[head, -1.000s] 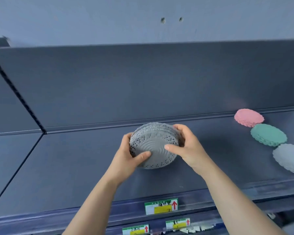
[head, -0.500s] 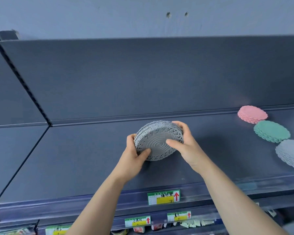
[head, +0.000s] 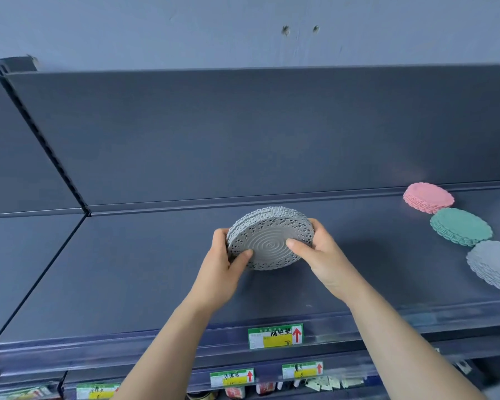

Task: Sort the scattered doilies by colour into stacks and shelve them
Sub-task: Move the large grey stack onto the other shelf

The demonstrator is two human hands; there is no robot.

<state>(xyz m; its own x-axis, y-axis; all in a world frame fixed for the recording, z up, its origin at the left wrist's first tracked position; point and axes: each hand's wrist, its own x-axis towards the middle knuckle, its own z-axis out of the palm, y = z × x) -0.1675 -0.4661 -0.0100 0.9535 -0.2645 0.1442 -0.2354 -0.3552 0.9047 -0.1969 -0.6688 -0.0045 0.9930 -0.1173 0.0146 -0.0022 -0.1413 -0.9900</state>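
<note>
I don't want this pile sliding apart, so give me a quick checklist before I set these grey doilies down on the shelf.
Left hand and right hand grip the grey doily stack on opposite sides: ok.
Stack level: tilted toward the camera, not ok.
Layers aligned: fanned at the far edge, not ok.
Shelf beneath it bare: ok.
Pink stack, green stack, pale grey stack apart at right: ok.

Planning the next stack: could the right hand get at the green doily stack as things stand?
Probably, but not right now: the right hand grips the grey doily stack together with the left hand. The shelf between it and the green stack lies bare, so nothing blocks the way.
</note>
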